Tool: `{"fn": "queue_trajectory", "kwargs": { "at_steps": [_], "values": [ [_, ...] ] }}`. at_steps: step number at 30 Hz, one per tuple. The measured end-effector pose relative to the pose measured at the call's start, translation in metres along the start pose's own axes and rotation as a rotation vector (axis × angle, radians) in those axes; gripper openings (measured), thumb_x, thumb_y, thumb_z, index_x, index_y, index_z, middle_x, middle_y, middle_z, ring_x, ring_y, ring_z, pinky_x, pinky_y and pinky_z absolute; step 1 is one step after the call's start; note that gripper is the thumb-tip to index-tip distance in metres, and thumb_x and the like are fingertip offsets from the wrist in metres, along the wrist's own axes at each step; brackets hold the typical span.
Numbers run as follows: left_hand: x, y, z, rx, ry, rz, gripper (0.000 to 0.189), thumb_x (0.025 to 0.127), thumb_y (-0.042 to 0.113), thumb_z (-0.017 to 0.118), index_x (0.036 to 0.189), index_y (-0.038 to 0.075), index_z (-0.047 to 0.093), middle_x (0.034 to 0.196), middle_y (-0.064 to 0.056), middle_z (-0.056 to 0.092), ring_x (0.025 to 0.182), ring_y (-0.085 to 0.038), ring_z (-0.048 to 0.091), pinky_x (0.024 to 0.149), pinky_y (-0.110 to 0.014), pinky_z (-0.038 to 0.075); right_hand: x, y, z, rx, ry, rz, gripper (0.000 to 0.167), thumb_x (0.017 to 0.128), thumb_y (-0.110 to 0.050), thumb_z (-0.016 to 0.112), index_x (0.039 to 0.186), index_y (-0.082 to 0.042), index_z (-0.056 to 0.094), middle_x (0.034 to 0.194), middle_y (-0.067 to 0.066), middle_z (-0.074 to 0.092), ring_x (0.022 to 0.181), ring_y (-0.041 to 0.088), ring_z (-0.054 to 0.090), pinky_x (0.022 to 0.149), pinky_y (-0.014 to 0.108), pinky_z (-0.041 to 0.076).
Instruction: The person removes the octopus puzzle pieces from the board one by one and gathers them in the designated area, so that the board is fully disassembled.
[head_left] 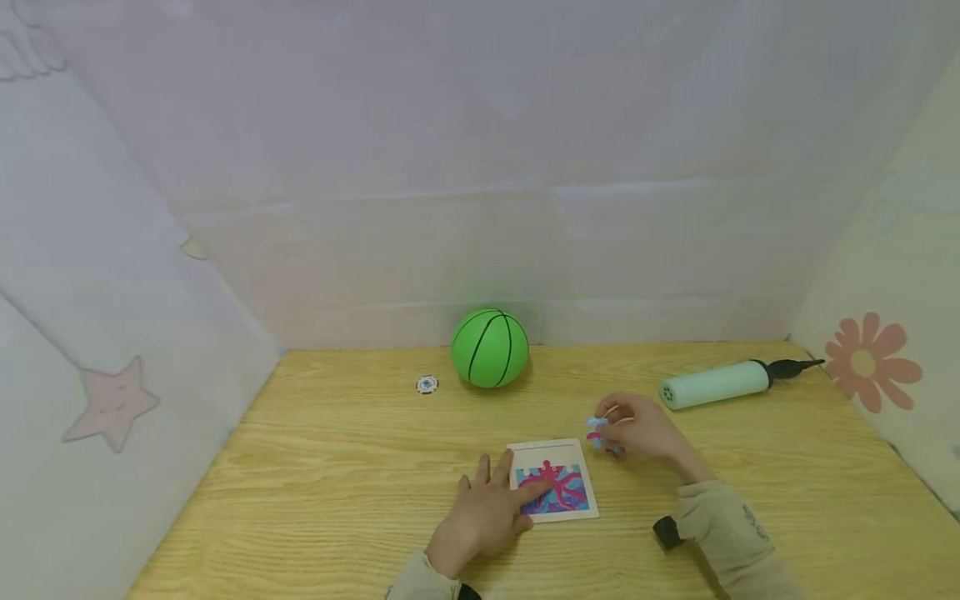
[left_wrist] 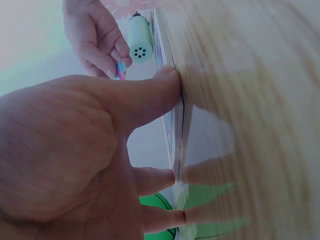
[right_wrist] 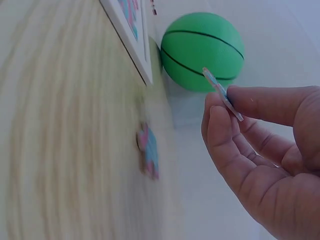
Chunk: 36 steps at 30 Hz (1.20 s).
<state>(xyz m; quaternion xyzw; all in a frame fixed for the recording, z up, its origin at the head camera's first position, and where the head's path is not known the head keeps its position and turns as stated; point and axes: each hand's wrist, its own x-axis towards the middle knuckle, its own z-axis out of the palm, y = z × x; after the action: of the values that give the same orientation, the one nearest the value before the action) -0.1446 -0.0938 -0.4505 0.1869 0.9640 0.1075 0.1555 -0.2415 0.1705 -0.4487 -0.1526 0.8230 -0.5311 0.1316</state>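
A white-framed jigsaw puzzle tray [head_left: 544,450] lies on the wooden table, its lower part filled with a pink octopus on blue and its upper part bare. My left hand [head_left: 483,515] rests at its left side with fingers spread, the index finger reaching over the picture and the thumb at the near edge. To the right of the tray, my right hand [head_left: 647,429] pinches a thin puzzle piece [right_wrist: 223,95] between thumb and fingers, above the table. Beneath that hand lies another puzzle piece [right_wrist: 148,151], blue and pink, flat on the wood.
A green ball [head_left: 489,348] with black lines sits behind the tray near the back wall. Left of it lies a poker chip [head_left: 427,384]. A pale green hand pump [head_left: 716,385] with a black nozzle lies at the back right.
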Motion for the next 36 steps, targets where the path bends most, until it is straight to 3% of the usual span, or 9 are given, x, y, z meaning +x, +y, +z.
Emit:
{"fn": "queue_trajectory", "kwargs": {
  "at_steps": [2, 9, 12, 17, 23, 31, 36],
  "values": [
    [0.000, 0.000, 0.000, 0.000, 0.000, 0.001, 0.052, 0.094, 0.039, 0.058, 0.140, 0.053, 0.039, 0.156, -0.016, 0.021, 0.138, -0.049, 0.021, 0.099, -0.068, 0.028, -0.004, 0.000, -0.009, -0.009, 0.020, -0.005, 0.022, 0.090, -0.014, 0.068, 0.105, 0.000, 0.060, 0.095, 0.014, 0.062, 0.076, 0.027, 0.062, 0.065, 0.039, 0.054],
    [-0.002, -0.002, -0.003, 0.003, -0.006, 0.007, 0.051, 0.095, 0.039, 0.057, 0.141, 0.051, 0.039, 0.157, -0.017, 0.020, 0.138, -0.050, 0.020, 0.099, -0.069, 0.028, -0.019, 0.000, -0.035, -0.044, 0.077, 0.040, 0.027, 0.090, -0.018, 0.068, 0.109, -0.002, 0.059, 0.105, 0.018, 0.059, 0.077, 0.029, 0.063, 0.051, 0.035, 0.049],
    [-0.003, -0.003, -0.003, -0.004, -0.008, 0.004, 0.050, 0.095, 0.039, 0.056, 0.141, 0.050, 0.040, 0.157, -0.017, 0.020, 0.138, -0.050, 0.020, 0.099, -0.069, 0.028, -0.024, 0.003, -0.043, -0.053, 0.098, 0.025, 0.027, 0.090, -0.017, 0.068, 0.109, 0.000, 0.059, 0.105, 0.019, 0.059, 0.086, 0.030, 0.063, 0.060, 0.040, 0.052],
    [-0.004, -0.005, -0.003, -0.006, 0.000, 0.006, 0.050, 0.095, 0.039, 0.056, 0.141, 0.049, 0.041, 0.156, -0.017, 0.021, 0.138, -0.050, 0.021, 0.099, -0.069, 0.028, -0.032, 0.010, -0.054, -0.091, 0.135, 0.037, 0.030, 0.091, -0.017, 0.067, 0.112, 0.002, 0.059, 0.108, 0.019, 0.059, 0.094, 0.026, 0.060, 0.072, 0.037, 0.054],
    [-0.006, -0.006, -0.002, 0.004, 0.005, 0.011, 0.050, 0.095, 0.039, 0.057, 0.141, 0.050, 0.041, 0.156, -0.017, 0.022, 0.137, -0.050, 0.022, 0.098, -0.069, 0.029, -0.044, 0.023, -0.070, -0.034, 0.148, 0.074, 0.036, 0.092, -0.019, 0.066, 0.116, 0.006, 0.057, 0.107, 0.021, 0.057, 0.089, 0.021, 0.063, 0.075, 0.037, 0.056],
    [-0.008, -0.008, -0.004, 0.012, 0.012, 0.019, 0.051, 0.094, 0.038, 0.058, 0.141, 0.048, 0.041, 0.156, -0.018, 0.022, 0.137, -0.051, 0.022, 0.098, -0.069, 0.030, -0.058, 0.040, -0.085, -0.093, 0.168, 0.059, 0.033, 0.092, -0.013, 0.065, 0.113, 0.010, 0.057, 0.105, 0.021, 0.060, 0.085, 0.014, 0.062, 0.072, 0.033, 0.056],
    [-0.008, -0.009, -0.004, 0.001, 0.015, 0.013, 0.051, 0.094, 0.038, 0.058, 0.141, 0.049, 0.041, 0.156, -0.017, 0.021, 0.137, -0.051, 0.021, 0.098, -0.069, 0.029, -0.062, 0.050, -0.094, -0.161, 0.182, 0.111, 0.031, 0.091, -0.016, 0.067, 0.110, 0.008, 0.059, 0.104, 0.021, 0.062, 0.083, 0.015, 0.062, 0.067, 0.030, 0.055]
  ]
}}
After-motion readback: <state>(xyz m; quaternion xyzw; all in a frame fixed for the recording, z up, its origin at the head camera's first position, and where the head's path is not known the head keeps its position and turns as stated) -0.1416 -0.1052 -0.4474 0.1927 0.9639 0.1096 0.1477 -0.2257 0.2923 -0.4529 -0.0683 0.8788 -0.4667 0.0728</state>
